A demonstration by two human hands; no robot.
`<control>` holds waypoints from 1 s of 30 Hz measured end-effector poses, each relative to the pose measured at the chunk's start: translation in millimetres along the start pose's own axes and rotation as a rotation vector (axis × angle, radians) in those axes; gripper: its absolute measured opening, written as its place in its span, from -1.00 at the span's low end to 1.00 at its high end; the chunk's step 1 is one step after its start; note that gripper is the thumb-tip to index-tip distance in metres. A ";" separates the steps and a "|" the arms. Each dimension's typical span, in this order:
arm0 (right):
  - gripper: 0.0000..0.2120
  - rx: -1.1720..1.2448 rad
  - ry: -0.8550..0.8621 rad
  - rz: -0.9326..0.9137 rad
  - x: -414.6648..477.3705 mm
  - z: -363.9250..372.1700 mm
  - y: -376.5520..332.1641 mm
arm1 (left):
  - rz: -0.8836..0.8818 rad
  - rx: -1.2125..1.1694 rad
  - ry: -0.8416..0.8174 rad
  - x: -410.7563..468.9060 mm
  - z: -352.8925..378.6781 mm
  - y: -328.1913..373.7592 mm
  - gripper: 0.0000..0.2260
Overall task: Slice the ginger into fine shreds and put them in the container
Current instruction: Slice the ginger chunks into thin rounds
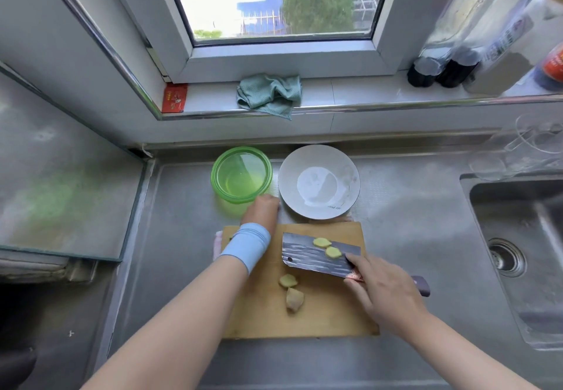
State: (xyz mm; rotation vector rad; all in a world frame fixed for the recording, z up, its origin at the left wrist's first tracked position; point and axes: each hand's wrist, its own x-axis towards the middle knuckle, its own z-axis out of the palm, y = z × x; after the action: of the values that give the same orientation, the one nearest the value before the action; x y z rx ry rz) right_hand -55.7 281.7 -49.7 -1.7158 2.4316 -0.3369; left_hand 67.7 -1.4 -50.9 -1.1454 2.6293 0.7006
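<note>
We saw the ginger in four pale yellow pieces. Two thin oval slices [322,242] lay on the flat of the knife [304,255], which was tilted above the cutting board [335,313]. A third slice [288,280] and a thicker chunk [294,299] with tan skin lay on the board itself, just beside each other, near its middle.

The right hand [387,292] had its grip closed round the knife at the handle end, forefinger stretched along the blade. The left hand [261,210], with a light blue band [248,245] on the wrist, reached past the board's far edge to the near rim of the container [214,176]. Its fingers were hidden, so we could not tell its grip.

The container was round, see-through green, and its floor showed bare. Just beside it on the table [182,200] stood a white bowl [350,173] with only a glossy pale patch on its bottom.
</note>
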 end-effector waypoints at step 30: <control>-0.59 0.042 -0.063 -0.103 -2.2 -4.4 20.7 | 0.165 -0.115 0.090 -36.7 -1.7 -13.4 -0.87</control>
State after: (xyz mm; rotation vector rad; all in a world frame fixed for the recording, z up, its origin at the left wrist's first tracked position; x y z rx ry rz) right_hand -74.8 290.9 -51.0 -1.8099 2.2812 -0.3384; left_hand 102.6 13.3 -41.2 -1.0196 2.8166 0.8608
